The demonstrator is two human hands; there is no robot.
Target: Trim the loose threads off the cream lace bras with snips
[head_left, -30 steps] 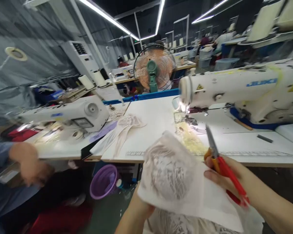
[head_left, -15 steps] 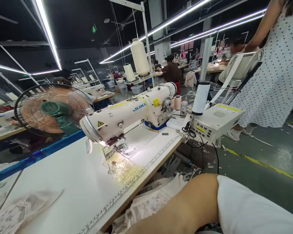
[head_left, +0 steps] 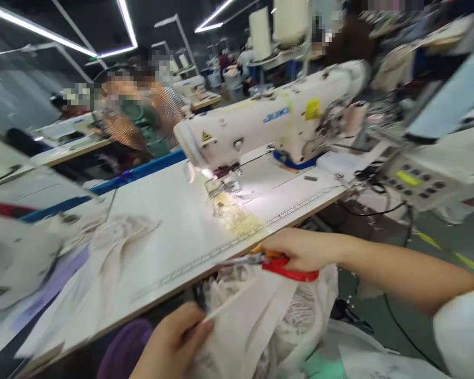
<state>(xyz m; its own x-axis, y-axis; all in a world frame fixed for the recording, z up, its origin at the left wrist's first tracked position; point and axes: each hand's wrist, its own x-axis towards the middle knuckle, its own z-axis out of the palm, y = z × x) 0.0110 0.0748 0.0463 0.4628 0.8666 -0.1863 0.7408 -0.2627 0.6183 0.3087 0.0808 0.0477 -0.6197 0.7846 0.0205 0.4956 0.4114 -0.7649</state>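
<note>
My right hand [head_left: 300,250] is closed round the red and orange handles of a pair of scissors [head_left: 286,267] just beyond the table's front edge. The grey blades point left, over a pale beige lace garment [head_left: 256,326] gathered at my lap. Between the thumb and fingers of my left hand [head_left: 177,337], a fold of that garment is pinched at its left side. Motion blurs the blades, so whether they touch the cloth is unclear. Behind the hands stands a white sewing machine [head_left: 256,126] with its lamp lit over the needle area.
More lace fabric [head_left: 114,242] lies on the white table [head_left: 166,231] at the left. A control box [head_left: 426,179] is mounted at the right. Beyond the table is a fan [head_left: 138,113], with other machines and people further back. Something purple [head_left: 126,350] sits under the table edge.
The view has swung right to left and down. Both hands have come into sight, the right with scissors and the left gripping the lace garment. The person standing at right is out of view.
</note>
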